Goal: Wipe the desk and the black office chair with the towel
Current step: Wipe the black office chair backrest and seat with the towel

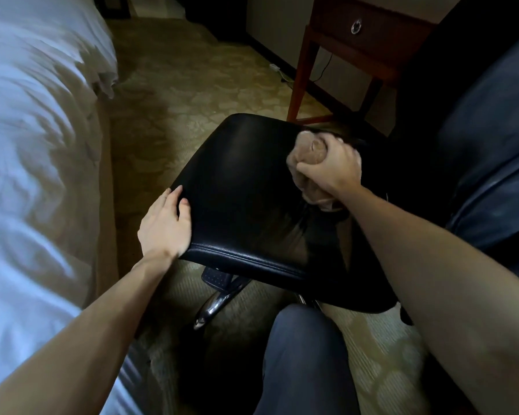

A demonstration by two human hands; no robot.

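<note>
The black office chair (252,205) stands in the middle of the scene, its glossy seat tilted toward the viewer; the towel (304,154), a beige bunched wad, sits on the far right part of that seat, pressed against the dark leather. The right hand (333,166) grips the towel from above, its fingers (310,169) curled and clamped round the cloth, with folds bulging out on the far side and on the near side of the fist. The left hand (165,226) rests on the left edge of the seat near its near-left corner; its fingers (174,196) lie fairly straight and a little apart, flat on the leather and holding nothing.

Under the seat a chrome leg (213,307) of the chair base shows above the patterned carpet (177,85); a knee in dark blue trousers (303,354) rises at the near edge, just right of that leg. The wooden table (369,34) stands at the far right, beyond the chair, with a drawer bearing a metal ring pull (356,26); a thin cable (324,70) hangs beneath it toward the floor. A bed with white linen (27,145) fills the left side, blurred.
</note>
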